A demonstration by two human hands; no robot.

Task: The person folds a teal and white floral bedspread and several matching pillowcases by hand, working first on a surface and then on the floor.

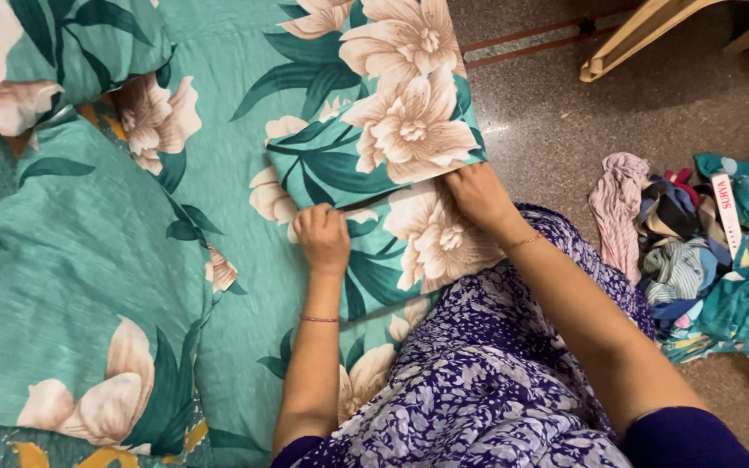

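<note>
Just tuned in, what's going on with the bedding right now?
A person is pressing both hands on a folded teal floral cloth lying on a matching bedsheet. The left hand grips its near edge; the right hand holds its near right corner. A pile of mixed clothes lies on the floor to the right.

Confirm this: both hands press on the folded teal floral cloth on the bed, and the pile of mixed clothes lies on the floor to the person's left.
One thing is wrong: the pile of mixed clothes lies on the floor to the person's right, not left. The head view shows it. The rest holds: the left hand and right hand both press on the folded teal floral cloth on the bed.
</note>
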